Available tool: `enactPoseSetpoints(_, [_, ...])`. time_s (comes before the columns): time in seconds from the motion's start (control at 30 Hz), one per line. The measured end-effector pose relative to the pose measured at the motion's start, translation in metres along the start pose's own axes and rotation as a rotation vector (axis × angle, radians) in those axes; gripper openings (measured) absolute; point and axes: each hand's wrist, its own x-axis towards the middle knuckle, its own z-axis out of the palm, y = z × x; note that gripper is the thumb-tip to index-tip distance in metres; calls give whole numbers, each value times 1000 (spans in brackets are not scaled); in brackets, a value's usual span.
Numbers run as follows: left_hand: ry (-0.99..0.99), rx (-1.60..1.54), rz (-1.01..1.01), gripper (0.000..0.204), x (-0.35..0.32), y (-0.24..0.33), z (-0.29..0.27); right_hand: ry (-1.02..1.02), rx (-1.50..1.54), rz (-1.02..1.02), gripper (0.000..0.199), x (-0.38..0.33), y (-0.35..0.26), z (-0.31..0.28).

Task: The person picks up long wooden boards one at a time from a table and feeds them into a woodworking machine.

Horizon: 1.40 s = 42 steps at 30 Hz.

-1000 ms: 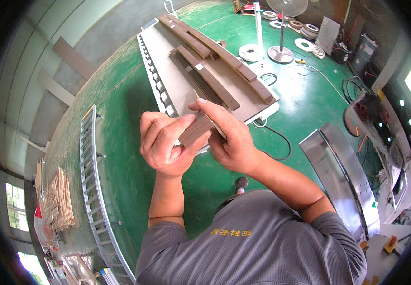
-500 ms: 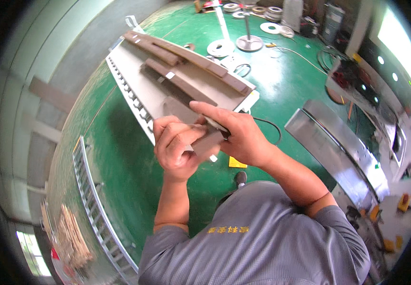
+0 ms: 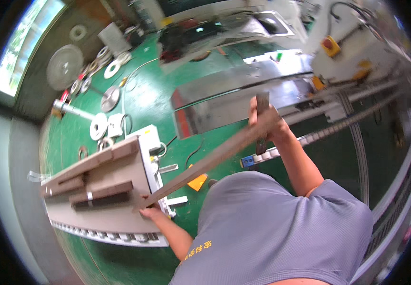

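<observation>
A long brown wood-look strip slants across in front of me, rising from lower left to upper right. My left hand grips its lower end beside the edge of the white table. At the upper end, my right hand is closed around the strip. A short dark flat bar crosses the strip there, also in the right hand's grip. Several shorter brown strips lie on the tabletop, to the left of the strip I hold.
A shiny metal-topped bench with a red end stands ahead. To the right runs a roller rail with a blue end. A yellow piece lies on the green floor below the strip. White rings and a round stand base sit farther off.
My view has turned right, bringing the metal bench and rail in front. My hands, close together before on the brown piece, are now far apart at the strip's two ends.
</observation>
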Motion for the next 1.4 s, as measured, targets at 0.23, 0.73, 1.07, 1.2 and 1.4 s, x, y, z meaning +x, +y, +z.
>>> enactPoseSetpoints(0.23, [-71, 190, -170, 40, 13, -52, 112, 1188, 217, -136, 14, -30, 28, -116])
enactPoseSetpoints(0.73, [-703, 961, -570, 44, -11, -174, 216, 1055, -516, 143, 105, 49, 86, -116])
enactPoseSetpoints(1.07, [-191, 827, -188, 35, -12, -53, 59, 1016, -185, 112, 49, 12, 0, -218])
enactPoseSetpoints(1.2, [60, 680, 19, 19, 24, 3, -11, 1099, -285, -30, 18, 0, -26, -250])
enactPoseSetpoints(1.4, [442, 698, 43, 26, 82, 44, -61, 1128, -332, 31, 7, 19, -13, -234])
